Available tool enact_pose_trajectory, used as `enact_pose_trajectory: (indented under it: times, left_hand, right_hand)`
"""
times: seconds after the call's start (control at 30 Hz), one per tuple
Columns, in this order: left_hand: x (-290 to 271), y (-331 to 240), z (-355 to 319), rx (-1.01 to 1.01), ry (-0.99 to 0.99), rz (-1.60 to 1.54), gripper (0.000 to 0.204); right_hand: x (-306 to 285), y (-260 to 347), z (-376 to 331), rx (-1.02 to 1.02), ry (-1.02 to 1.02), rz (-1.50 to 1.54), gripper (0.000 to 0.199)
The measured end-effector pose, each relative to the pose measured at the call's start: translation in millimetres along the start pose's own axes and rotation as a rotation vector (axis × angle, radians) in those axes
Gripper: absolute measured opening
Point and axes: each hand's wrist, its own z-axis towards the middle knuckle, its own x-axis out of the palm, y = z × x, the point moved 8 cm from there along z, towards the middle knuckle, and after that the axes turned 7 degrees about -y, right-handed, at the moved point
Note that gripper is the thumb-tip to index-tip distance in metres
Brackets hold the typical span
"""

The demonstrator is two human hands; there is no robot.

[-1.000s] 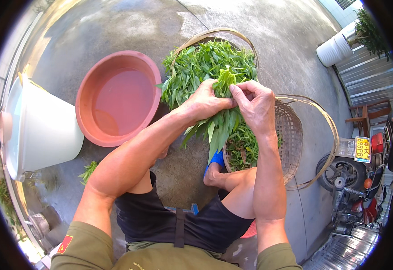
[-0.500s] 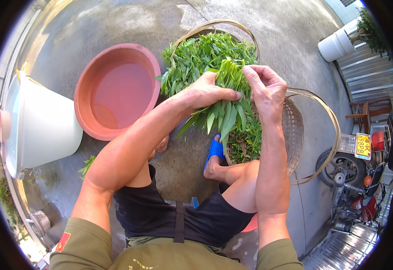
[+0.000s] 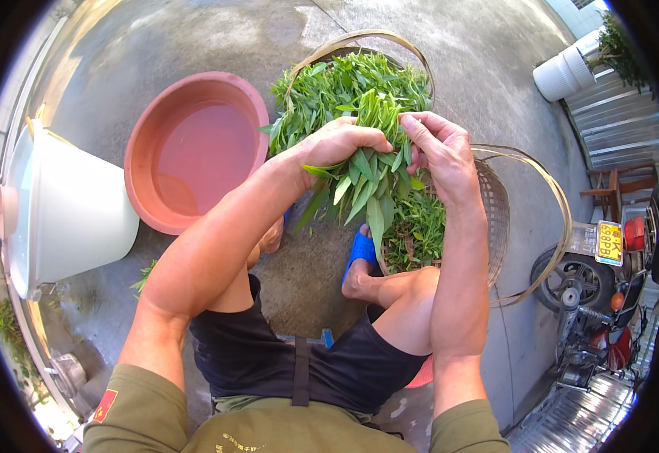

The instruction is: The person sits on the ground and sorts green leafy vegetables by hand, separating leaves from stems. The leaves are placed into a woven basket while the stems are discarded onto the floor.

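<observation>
A bunch of leafy green stems (image 3: 371, 181) is gripped in my left hand (image 3: 338, 143), thumb across the stalks. The pale stem ends point away from me and the long leaves hang toward my feet. My right hand (image 3: 444, 155) is closed at the bunch's right side, thumb and forefinger pinched against its stalks; its other fingers are partly hidden. Just beyond both hands, a heap of similar greens (image 3: 318, 94) fills a basket with an arched handle (image 3: 378, 34). Under my right forearm a second woven basket (image 3: 493, 196) holds more greens (image 3: 414, 230).
To the left stands a round reddish-brown basin (image 3: 139, 158) with water in it, beside a large white bucket (image 3: 80, 215). A blue slipper (image 3: 361, 249) is on my right foot, close to the second basket. A motorcycle (image 3: 594, 302) and a wooden chair (image 3: 618, 185) are at the right.
The bunch has tilted and shifted slightly left and nearer in my left hand. My right hand has come a little lower and to the left, along the stalks.
</observation>
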Motion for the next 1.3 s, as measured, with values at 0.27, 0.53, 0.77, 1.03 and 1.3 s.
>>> enact_pose_trajectory:
  times: [0.27,0.53,0.77,1.03,1.3]
  left_hand:
    - [-5,13,10,-0.060,0.017,-0.036,0.025]
    - [-8,-2,-2,0.094,0.004,0.227,0.043]
    - [-87,-96,-126,0.529,-0.325,0.821,0.023]
    - [-314,30,-404,-0.027,-1.067,1.377,0.045]
    - [-453,247,-552,-0.458,-1.430,1.246,0.064]
  right_hand:
    - [1,8,-4,-0.095,-0.133,-0.215,0.027]
    - [1,14,-6,-0.123,-0.137,-0.132,0.026]
    - [-23,-1,1,-0.137,-0.184,-0.341,0.025]
    - [-20,-35,19,-0.119,-0.082,-0.600,0.028]
    - [6,-88,38,-0.054,0.072,-0.786,0.027]
